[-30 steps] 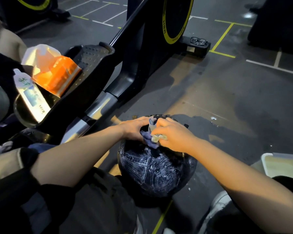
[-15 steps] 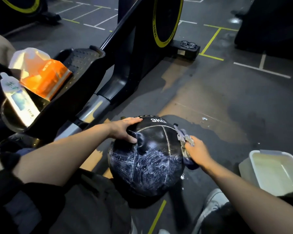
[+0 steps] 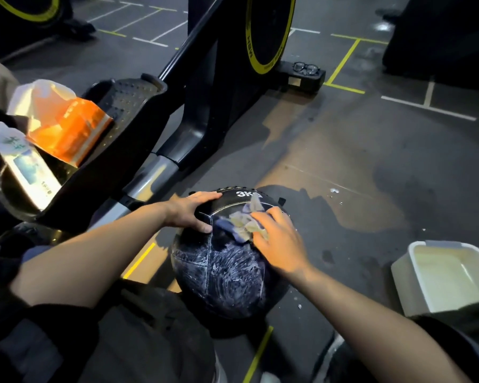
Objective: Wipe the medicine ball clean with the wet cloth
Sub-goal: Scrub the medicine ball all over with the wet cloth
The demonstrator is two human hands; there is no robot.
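Note:
A black medicine ball (image 3: 227, 275) marked "3KG" sits on the dark gym floor between my knees, its near face streaked with white smears. My left hand (image 3: 191, 210) rests flat on the ball's upper left side, fingers straight. My right hand (image 3: 280, 240) presses a crumpled wet cloth (image 3: 244, 222), blue and pale, against the top of the ball, fingers spread over it. Part of the cloth is hidden under my palm.
A white plastic basin (image 3: 448, 275) stands on the floor at the right. An exercise machine (image 3: 205, 92) rises behind the ball, with an orange packet (image 3: 67, 128) and a bottle (image 3: 25, 167) on its pedal at the left. Eyeglasses (image 3: 306, 68) lie on its base.
My right hand has carried the cloth from the ball's right side back up onto its top. The left hand has stayed on the upper left of the ball.

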